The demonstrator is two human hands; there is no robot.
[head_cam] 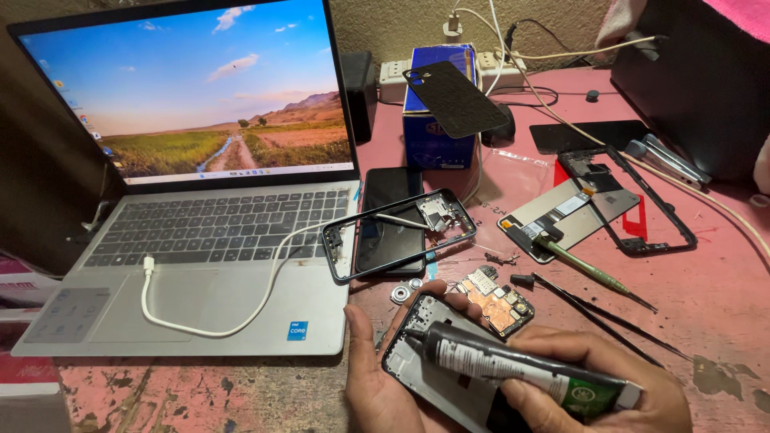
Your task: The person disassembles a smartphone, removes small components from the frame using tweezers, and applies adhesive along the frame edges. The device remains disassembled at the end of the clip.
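My left hand (381, 377) cradles a phone body (437, 369), open side up, at the bottom centre. My right hand (593, 385) grips a black glue tube (513, 370) with a green end, its nozzle touching the phone's upper left edge. A small copper-coloured circuit board (497, 301) lies just beyond my fingertips. A black phone frame (401, 232) rests partly on the laptop's corner, over a dark phone (389, 216).
An open silver laptop (208, 232) with a white cable (241, 289) fills the left. On the pink table (706, 297) lie a second frame (634, 200), a screen panel (565, 212), a green screwdriver (597, 273), black tweezers (601, 309), a blue box (437, 112) and a power strip (393, 76).
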